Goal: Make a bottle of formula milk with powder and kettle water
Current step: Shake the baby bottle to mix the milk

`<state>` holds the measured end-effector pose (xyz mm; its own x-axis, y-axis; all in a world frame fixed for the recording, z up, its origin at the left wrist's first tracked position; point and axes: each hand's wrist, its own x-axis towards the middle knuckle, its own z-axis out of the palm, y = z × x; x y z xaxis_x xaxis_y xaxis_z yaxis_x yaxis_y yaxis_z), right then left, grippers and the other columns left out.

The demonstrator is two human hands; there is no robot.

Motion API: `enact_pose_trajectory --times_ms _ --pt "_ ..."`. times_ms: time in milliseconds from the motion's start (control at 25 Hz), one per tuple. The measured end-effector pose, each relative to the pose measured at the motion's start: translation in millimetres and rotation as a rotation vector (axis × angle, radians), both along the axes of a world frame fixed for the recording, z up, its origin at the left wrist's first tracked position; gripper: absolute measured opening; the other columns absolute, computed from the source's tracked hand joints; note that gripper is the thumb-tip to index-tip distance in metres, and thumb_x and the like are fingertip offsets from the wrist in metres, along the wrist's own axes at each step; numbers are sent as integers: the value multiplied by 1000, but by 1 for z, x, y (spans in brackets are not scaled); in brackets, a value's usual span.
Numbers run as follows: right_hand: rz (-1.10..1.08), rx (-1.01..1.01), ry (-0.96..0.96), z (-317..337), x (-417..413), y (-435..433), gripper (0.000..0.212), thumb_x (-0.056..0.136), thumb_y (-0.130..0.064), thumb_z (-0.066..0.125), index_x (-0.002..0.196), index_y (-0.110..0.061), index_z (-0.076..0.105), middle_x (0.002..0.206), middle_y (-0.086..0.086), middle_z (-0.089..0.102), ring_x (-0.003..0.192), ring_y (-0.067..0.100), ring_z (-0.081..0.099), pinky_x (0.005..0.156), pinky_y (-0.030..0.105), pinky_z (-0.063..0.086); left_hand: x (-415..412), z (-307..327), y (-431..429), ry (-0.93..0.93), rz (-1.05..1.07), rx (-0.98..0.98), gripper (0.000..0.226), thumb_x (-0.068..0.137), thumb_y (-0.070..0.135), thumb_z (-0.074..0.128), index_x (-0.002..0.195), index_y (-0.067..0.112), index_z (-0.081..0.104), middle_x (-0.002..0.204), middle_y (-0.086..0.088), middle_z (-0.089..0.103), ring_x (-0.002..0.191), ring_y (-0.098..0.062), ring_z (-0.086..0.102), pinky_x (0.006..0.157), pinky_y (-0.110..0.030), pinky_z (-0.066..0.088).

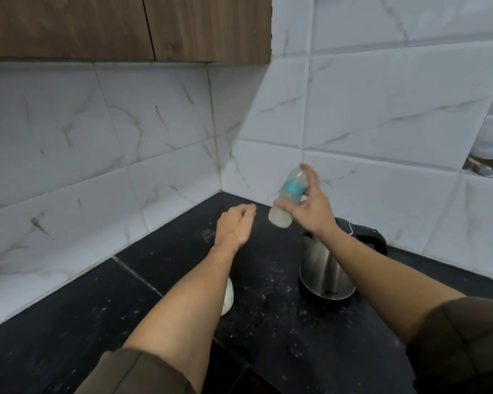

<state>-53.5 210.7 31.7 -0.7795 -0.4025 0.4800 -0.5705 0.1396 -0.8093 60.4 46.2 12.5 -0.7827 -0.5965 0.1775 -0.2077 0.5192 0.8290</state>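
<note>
My right hand (310, 204) holds a baby bottle (286, 199) in the air above the black counter, thumb and fingers round it. The bottle is tilted and blurred; it has a blue ring and milky liquid inside. My left hand (235, 223) hovers just to its left with loosely curled fingers, holding nothing. A steel kettle (325, 268) with a black handle stands on the counter under my right forearm. A white rounded object (227, 297), possibly the powder container, is mostly hidden behind my left forearm.
The black countertop (97, 322) is speckled with white powder and runs into a tiled corner (221, 177). Wooden wall cabinets (125, 27) hang above on the left.
</note>
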Motion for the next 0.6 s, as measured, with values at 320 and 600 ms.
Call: enact_pose_trajectory --times_ms 320,600 --pt "513 -247 -682 48 16 -17 88 75 -30 95 145 -41 43 126 10 72 101 37 78 72 46 65 -12 -2 -25 -293 141 -388 30 95 28 58 122 24 69 106 -4 76 99 -28 69 80 -36 55" --pt "375 -660 -759 61 -4 -21 74 87 -26 87 146 -24 42 135 12 62 97 35 79 83 51 65 -18 -1 -27 -321 106 -426 46 93 17 52 136 24 64 124 -1 74 116 -27 67 96 -39 56"
